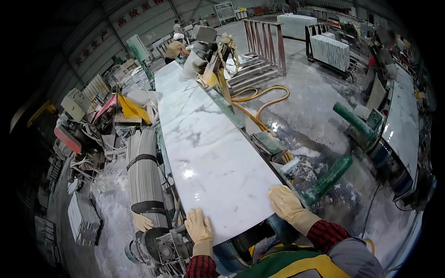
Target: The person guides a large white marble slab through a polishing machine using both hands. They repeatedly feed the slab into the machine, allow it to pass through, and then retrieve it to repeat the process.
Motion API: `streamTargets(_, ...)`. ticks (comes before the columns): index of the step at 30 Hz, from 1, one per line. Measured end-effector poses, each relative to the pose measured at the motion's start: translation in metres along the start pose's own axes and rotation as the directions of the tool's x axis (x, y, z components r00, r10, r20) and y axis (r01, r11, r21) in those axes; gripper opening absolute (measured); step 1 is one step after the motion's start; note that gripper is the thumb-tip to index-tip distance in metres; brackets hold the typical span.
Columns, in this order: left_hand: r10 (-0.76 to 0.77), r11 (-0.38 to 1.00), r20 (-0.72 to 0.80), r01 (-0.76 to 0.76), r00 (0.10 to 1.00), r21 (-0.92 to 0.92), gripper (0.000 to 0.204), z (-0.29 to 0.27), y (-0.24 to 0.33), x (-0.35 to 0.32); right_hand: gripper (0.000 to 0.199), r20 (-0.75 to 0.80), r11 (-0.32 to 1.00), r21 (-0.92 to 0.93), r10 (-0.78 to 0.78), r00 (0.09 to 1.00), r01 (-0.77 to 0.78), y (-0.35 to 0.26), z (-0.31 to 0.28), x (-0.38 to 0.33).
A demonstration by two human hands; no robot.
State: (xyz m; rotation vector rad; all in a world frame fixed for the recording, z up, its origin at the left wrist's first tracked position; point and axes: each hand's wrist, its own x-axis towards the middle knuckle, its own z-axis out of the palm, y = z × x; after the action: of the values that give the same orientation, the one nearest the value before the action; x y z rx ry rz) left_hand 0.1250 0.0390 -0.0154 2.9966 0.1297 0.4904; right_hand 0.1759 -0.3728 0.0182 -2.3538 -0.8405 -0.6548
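Left hand (200, 232), in a cream glove: fingers extended, slightly parted, laid on the near left edge of the white, grey-veined slab (204, 143); open, nothing gripped. Right hand (291, 209), same glove type: fingers extended, close together, resting over the slab's right edge near its near corner; open too, no grasp visible, thumb hard to make out. Writing: red characters (116, 32) in a line on the back wall, upper left; no label readable on the slab. Pose: left forearm comes up from the lower edge, nearly upright, checked sleeve (201, 267) at the wrist; right forearm slants in from lower right, hand pointing up and left. Slab lies flat lengthwise between the hands, running away to the far end, dark belt (252, 238) under its near end. Left of it: grey ribbed bundle (143, 176) with dark bands, loose cream glove (142, 222) beside it.
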Motion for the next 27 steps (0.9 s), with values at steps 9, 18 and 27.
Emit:
streamTargets(9, 0.018, 1.0, -0.04, -0.018, 0.999, 0.002, 0.054, -0.01, 0.004, 0.003, 0.037, 0.022, 0.998, -0.036, 0.06, 0.998, -0.059, -0.01, -0.007, 0.0)
streamTargets(18, -0.022, 0.998, 0.017, 0.023, 1.0, -0.062, 0.055, -0.014, 0.007, 0.001, 0.047, 0.196, 0.998, -0.038, 0.051, 0.979, -0.045, 0.025, 0.018, 0.017)
streamTargets(27, -0.058, 0.998, 0.011, 0.058, 0.998, -0.017, 0.055, -0.01, 0.007, -0.004, 0.048, 0.119, 0.999, -0.005, -0.037, 0.992, 0.037, 0.052, 0.045, 0.061)
